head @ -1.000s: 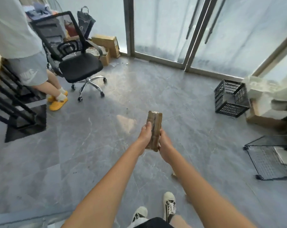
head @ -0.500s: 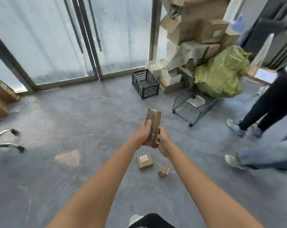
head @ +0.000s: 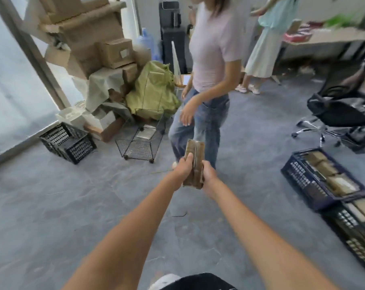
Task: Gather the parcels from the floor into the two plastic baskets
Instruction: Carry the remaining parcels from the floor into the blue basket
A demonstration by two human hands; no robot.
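Observation:
Both arms reach forward at chest height. My left hand [head: 183,167] and my right hand [head: 209,174] press from either side on a small upright stack of flat brown parcels [head: 195,162], held above the grey floor. Two dark plastic baskets sit on the floor at the right: one blue-black basket [head: 299,178] with several brown parcels inside, and a second basket [head: 345,225] just in front of it, also holding parcels.
A person in a pink top and jeans [head: 204,114] stands right behind the parcels. An empty black crate [head: 68,143] and a wire cage [head: 139,141] stand at the left by piled cartons [head: 97,42]. An office chair [head: 340,109] is at right.
My view has swung to the right: the glass doors left the frame, and the two baskets and a standing person came into view. Both hands kept the same hold on the parcels.

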